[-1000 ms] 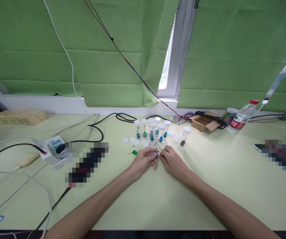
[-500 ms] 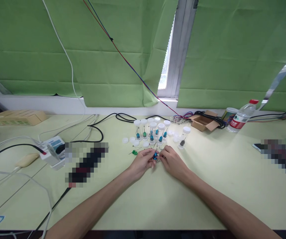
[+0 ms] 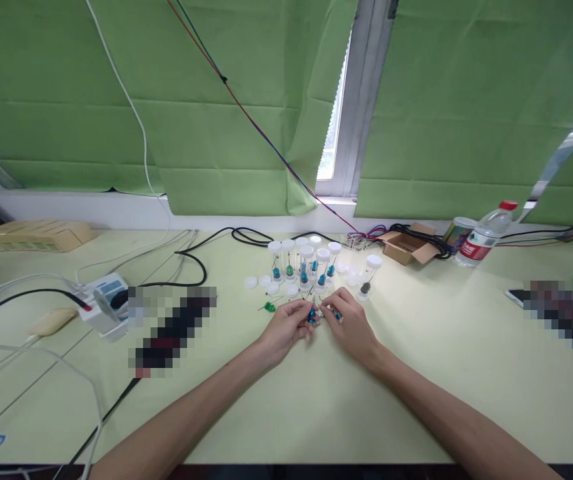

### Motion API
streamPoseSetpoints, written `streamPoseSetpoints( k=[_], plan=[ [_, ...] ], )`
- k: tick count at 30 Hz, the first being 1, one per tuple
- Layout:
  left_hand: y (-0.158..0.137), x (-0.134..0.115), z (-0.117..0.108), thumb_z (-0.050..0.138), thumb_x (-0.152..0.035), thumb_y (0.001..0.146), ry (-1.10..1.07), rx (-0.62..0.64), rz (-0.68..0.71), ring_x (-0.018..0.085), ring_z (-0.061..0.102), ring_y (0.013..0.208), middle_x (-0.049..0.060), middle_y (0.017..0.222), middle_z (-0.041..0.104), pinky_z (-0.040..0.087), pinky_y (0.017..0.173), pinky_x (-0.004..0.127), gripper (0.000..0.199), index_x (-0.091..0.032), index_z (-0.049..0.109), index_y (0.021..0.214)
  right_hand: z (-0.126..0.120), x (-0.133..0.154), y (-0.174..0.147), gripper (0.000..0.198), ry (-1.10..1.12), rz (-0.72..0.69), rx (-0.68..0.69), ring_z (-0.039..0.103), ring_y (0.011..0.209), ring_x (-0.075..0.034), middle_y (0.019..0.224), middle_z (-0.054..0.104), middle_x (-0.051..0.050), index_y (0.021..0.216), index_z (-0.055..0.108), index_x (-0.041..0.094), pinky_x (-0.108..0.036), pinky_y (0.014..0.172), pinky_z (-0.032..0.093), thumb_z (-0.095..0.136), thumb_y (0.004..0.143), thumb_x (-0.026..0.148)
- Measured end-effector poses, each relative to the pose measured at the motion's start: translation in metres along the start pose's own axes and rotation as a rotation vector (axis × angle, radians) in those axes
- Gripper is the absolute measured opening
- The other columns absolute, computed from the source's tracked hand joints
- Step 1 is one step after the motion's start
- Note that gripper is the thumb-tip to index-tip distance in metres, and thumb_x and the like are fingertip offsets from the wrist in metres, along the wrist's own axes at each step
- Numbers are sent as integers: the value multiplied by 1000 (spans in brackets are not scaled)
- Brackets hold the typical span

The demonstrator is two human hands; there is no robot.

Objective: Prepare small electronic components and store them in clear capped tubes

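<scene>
My left hand [image 3: 289,325] is closed around small blue-hubbed pieces with thin metal shafts [image 3: 311,315], held between thumb and fingers just above the table. Beside it, my right hand [image 3: 347,321] pinches another such blue piece [image 3: 337,315], its thin shaft pointing toward the left hand. The fingertips of both hands are close together; the exact shape of the pieces is too small to make out. Left of my left hand lie green pieces of the same sort [image 3: 269,307]. Just beyond my hands stand several clear tubes with white caps [image 3: 306,252], holding blue or green pieces.
A capped tube with a dark piece [image 3: 365,287] stands apart at right. Loose white caps [image 3: 251,283] lie around the tubes. Farther right are an open cardboard box [image 3: 406,248], a can [image 3: 459,233] and a water bottle [image 3: 485,235]. Cables and a power strip [image 3: 104,303] occupy the left.
My right hand has shifted slightly right and away from the left hand, and a blue piece now shows in its fingers. My left hand stays nearly in place.
</scene>
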State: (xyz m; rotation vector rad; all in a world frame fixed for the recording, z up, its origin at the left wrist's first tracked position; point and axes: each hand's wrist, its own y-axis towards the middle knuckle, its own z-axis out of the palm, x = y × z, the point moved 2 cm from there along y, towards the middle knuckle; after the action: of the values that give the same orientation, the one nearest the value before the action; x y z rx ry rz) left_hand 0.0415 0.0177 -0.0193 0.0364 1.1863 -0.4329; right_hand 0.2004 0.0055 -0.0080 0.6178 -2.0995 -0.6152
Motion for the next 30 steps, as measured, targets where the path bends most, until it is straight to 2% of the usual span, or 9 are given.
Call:
streamPoseSetpoints(
  k=[9,17,30],
  plan=[
    [0,3,1,72,-33,79,30,28,-10,8,57,50,1,67,59,46,46,18,23,-11,63,83,4,3,-2,10,84,-9,4,52,71,-15,84,50,-2,87,60,20,-28,65,45,53,92,15],
    [-1,4,1,73,-33,78,35,68,-4,8,58,50,1,68,60,46,46,18,23,-12,64,83,5,6,-2,10,100,-10,29,52,71,-15,84,50,-3,88,61,20,-28,65,45,54,93,16],
    [-2,2,3,73,-34,77,50,66,-9,8,56,47,1,67,60,46,46,20,25,-12,64,82,7,4,-3,9,117,-8,54,53,73,-15,85,50,-3,90,62,21,-28,66,45,54,93,17]
  ],
)
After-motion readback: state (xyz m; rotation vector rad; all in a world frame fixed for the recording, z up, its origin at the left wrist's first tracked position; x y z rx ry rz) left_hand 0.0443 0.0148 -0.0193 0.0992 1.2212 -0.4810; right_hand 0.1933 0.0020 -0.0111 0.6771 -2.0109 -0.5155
